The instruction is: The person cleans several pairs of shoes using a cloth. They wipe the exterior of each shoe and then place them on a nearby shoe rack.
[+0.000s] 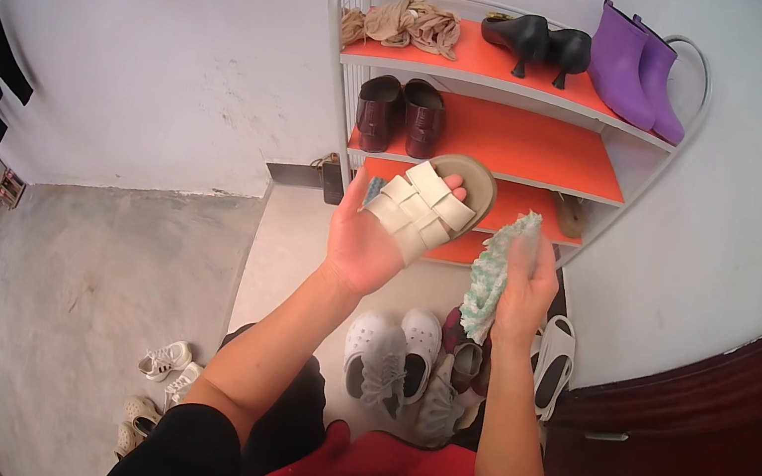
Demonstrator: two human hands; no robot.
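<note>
My left hand (359,247) is closed on a cream slide sandal (423,210) with a wide woven strap and a tan insole. Its fingers pass under the strap, and the tips show at the far opening. To the right, my right hand (524,307) grips a fluffy green-and-white cloth (488,281), which hangs down beside the sandal without touching it. Both hands are raised in front of a shoe rack (477,176) with orange shelves. Below them, white clogs (368,339) stand on the floor.
The rack carries beige crumpled fabric (416,26), black heeled shoes (527,41), purple boots (628,68) and dark red shoes (377,114). Several more shoes sit near the clogs, including white sandals (556,363) at right. White sneakers (166,359) lie at lower left. A dark red door (708,394) flanks the right.
</note>
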